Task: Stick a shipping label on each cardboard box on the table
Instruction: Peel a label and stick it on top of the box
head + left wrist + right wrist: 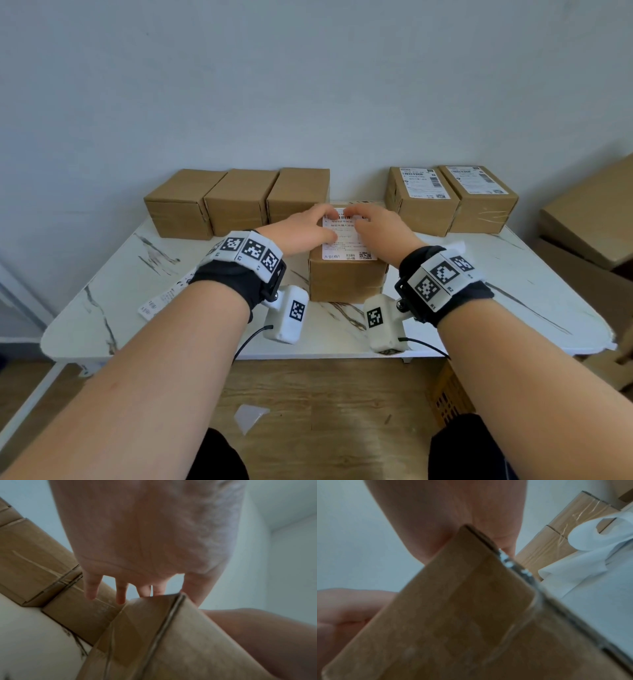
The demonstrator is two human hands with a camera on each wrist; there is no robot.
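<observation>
Left hand (pixel 301 228) and right hand (pixel 380 224) lie palm-down, fingers (pixel 90 588) extended flat, pressing the shipping label (pixel 346 245) onto the centre box (pixel 346 281) on the table (pixel 137 274); three unlabelled boxes (pixel 236 202) at 11 o'clock, two labelled boxes (pixel 452 198) at 1 o'clock.

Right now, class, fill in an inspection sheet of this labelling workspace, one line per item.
Surface: white marble-patterned table.
Job's things: centre box with label; three unlabelled boxes back left; two labelled boxes back right.
Clutter: label sheets on the table's left; backing paper on its right.
Hands: left hand and right hand press the label.
Cables: wrist camera cables.
Surroundings: plain wall, wooden floor, paper scrap.
</observation>
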